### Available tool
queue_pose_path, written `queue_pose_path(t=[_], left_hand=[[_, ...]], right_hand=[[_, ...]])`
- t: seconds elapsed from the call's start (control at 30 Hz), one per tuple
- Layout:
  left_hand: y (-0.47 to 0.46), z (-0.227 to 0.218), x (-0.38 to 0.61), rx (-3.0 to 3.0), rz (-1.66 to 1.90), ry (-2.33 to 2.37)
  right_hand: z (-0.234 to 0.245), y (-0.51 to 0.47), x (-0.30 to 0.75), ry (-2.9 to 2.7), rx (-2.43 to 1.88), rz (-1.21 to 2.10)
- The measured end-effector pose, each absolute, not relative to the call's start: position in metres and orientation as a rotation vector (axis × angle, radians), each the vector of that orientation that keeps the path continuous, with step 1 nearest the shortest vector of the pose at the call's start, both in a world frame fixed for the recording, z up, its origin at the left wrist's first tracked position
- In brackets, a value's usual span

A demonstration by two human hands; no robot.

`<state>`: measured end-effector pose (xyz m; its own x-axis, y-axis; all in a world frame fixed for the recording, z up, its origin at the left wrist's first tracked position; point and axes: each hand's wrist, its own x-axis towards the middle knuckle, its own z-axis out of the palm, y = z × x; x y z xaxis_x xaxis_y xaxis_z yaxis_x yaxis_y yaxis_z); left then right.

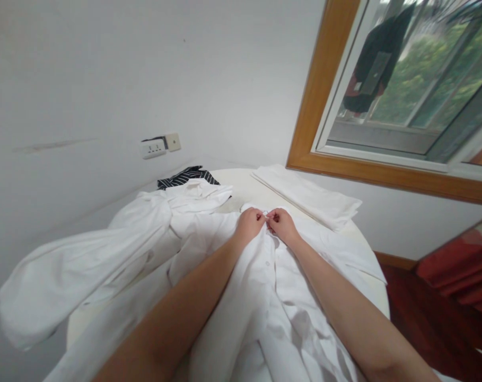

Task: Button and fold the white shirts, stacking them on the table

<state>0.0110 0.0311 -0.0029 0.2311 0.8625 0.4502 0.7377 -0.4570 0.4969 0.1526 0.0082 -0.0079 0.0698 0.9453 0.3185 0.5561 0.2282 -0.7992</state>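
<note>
A person's bare left hand (252, 222) and bare right hand (281, 223) meet at the top of a white button-front fabric shirt (252, 286). The grip of each is narrow, thumb and fingers pinching the shirt's front edge near the collar, the two sets of fingertips almost touching. The shirt lies spread over a round, cream-white worktop (239, 183), its collar end away from the person and its loosely creased front running back between the forearms. Left of it, a rumpled white long-sleeved fabric garment (117, 239) trails one sleeve over the worktop's edge. Behind that garment lies a black cloth with thin white stripes (187, 176), near the wall. Beyond the right hand, a flat, folded white cloth (308, 195) rests at the far side.
</note>
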Motion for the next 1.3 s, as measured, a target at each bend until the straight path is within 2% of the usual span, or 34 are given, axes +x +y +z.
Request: queue_pose_path(t=[0.7,1.17,1.3], left_hand=[[0.0323,-0.0034,0.0117,2.406,0.975,1.551],[0.0343,-0.004,0.0097,2.406,0.971,1.493],[0.0348,-0.0036,0.0089,2.411,0.99,1.448]], right_hand=[[-0.0105,0.011,0.153,-1.471,-1.396,0.817],[-0.0051,0.0083,0.1512,-1.673,-1.527,0.443],[-0.0074,0.0096,0.1536,-1.665,-1.473,0.47]])
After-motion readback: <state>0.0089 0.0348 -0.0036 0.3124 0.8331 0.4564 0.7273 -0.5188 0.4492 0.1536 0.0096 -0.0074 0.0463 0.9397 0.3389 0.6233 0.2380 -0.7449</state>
